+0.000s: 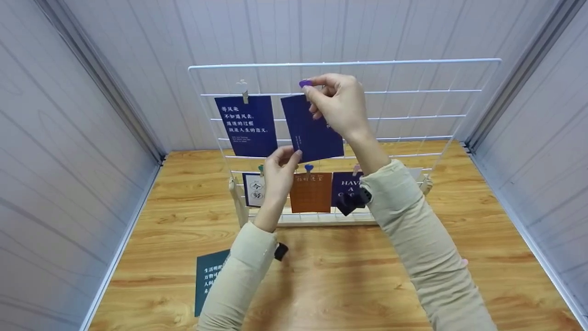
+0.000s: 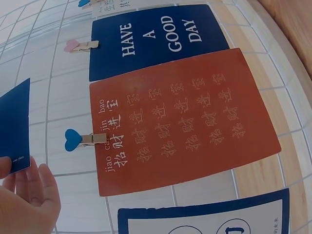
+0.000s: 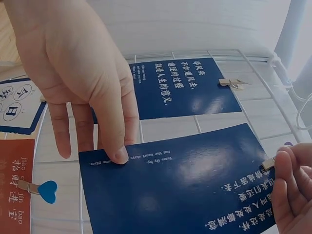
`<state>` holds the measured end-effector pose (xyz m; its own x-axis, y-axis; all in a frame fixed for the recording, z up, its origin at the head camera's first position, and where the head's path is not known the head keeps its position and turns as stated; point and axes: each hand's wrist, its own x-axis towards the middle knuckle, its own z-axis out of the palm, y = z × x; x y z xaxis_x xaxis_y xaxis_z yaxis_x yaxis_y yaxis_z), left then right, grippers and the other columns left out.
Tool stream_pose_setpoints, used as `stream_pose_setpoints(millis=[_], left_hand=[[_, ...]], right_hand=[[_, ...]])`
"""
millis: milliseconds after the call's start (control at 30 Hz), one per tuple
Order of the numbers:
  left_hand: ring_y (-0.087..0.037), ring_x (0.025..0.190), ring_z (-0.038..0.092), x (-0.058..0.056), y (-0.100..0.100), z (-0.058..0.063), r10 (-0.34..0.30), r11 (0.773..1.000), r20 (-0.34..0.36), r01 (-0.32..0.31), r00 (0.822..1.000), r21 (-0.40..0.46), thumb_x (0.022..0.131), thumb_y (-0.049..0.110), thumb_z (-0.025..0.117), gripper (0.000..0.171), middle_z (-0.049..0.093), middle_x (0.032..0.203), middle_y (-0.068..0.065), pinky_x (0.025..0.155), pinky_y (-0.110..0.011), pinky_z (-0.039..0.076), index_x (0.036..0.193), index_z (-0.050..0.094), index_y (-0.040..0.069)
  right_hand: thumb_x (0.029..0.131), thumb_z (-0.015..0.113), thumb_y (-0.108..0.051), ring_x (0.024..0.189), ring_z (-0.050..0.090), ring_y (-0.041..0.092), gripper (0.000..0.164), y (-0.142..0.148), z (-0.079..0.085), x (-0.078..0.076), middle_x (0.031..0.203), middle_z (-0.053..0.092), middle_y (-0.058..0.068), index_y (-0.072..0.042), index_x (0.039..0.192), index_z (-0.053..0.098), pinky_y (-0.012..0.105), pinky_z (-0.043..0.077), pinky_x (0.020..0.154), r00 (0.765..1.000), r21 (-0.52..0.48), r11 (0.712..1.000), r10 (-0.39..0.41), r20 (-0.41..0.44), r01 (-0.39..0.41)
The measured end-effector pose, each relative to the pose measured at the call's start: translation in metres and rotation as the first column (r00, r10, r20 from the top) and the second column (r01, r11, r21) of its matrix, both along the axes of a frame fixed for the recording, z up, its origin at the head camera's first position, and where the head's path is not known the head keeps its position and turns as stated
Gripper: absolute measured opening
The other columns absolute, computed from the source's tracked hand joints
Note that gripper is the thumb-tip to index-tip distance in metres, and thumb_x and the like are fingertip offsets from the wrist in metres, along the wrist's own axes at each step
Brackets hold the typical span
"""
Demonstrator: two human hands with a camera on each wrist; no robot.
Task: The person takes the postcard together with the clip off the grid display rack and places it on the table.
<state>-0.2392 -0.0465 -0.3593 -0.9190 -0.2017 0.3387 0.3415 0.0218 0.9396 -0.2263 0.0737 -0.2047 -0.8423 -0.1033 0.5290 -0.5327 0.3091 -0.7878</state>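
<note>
Grid (image 1: 344, 63) bkgd: navy card (image 1: 314, 140), long axis ~vert, top leaning L; L grip (image 1: 279, 172) pinches btm, R grip (image 1: 343, 103) purple clip (image 1: 305, 83).

The left hand (image 1: 279, 174) and right hand (image 1: 343, 103) are bare beyond 2 plain, pale beige sleeves (image 1: 427, 243), creased along the forearms and ending in broad, thick cuffs (image 1: 390, 188), with 1 small black device (image 1: 280, 252) at each cuff.

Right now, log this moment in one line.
left grip: pinches navy card, lower-left corner | right grip: pinches purple heart clip, card's top edge
</note>
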Motion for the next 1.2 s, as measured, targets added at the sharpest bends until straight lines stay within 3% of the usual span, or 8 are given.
stream_pose_setpoints(millis=[400, 633, 867, 1000, 1200], left_hand=[[-0.014, 0.065, 0.054, 0.0, -0.002, -0.002, -0.01, 1.0, -0.019, 0.01, 1.0, -0.016, 0.081, 0.0, 0.06, 0.011, 0.061, 0.076, -0.009, 0.058, -0.022, 0.047, 0.088, 0.062, -0.008], [-0.013, 0.067, 0.055, 0.001, -0.003, -0.003, -0.017, 1.0, 0.003, 0.017, 1.0, -0.011, 0.081, 0.001, 0.06, 0.011, 0.061, 0.077, -0.008, 0.06, -0.023, 0.047, 0.088, 0.063, -0.007], [-0.014, 0.067, 0.055, 0.001, -0.003, -0.004, -0.032, 0.999, 0.01, 0.032, 0.999, -0.017, 0.082, 0.002, 0.059, 0.012, 0.061, 0.078, -0.008, 0.061, -0.023, 0.047, 0.089, 0.063, -0.006], [-0.013, 0.067, 0.054, 0.0, -0.003, -0.004, -0.028, 0.999, 0.016, 0.028, 0.999, -0.022, 0.082, 0.002, 0.059, 0.012, 0.061, 0.078, -0.008, 0.061, -0.023, 0.046, 0.09, 0.063, -0.006], [-0.012, 0.066, 0.054, -0.001, -0.002, -0.003, -0.029, 0.999, 0.012, 0.029, 1.0, -0.019, 0.081, 0.001, 0.059, 0.012, 0.062, 0.077, -0.008, 0.06, -0.023, 0.047, 0.09, 0.063, -0.006]], right_hand=[[0.081, 0.06, 0.0, 0.044, 0.05, 0.016, 0.011, -0.002, -0.008, -0.007, 0.059, 0.057, 0.017, 0.008, 0.087, 0.065, 0.019, 0.044, 0.043, 1.0, -0.117, 0.993, 0.01, -0.02, -0.012], [0.081, 0.06, 0.001, 0.042, 0.048, 0.013, 0.01, -0.003, -0.012, -0.009, 0.06, 0.056, 0.019, 0.009, 0.087, 0.064, 0.018, 0.043, 0.042, 0.999, -0.154, 0.988, 0.011, -0.03, -0.016], [0.081, 0.061, -0.003, 0.041, 0.048, 0.013, 0.011, -0.001, -0.021, -0.021, 0.056, 0.055, 0.016, 0.005, 0.087, 0.066, 0.019, 0.042, 0.04, 0.996, -0.126, 0.992, 0.017, -0.092, -0.029], [0.082, 0.063, -0.013, 0.045, 0.053, 0.016, 0.014, 0.003, -0.027, -0.032, 0.057, 0.057, 0.009, -0.002, 0.09, 0.067, 0.022, 0.045, 0.044, 0.998, -0.053, 0.999, 0.006, -0.061, -0.009], [0.081, 0.065, -0.021, 0.048, 0.056, 0.017, 0.019, 0.007, -0.023, -0.034, 0.058, 0.058, 0.006, -0.005, 0.091, 0.066, 0.028, 0.048, 0.048, 0.999, 0.023, 1.0, 0.019, -0.05, -0.018]])
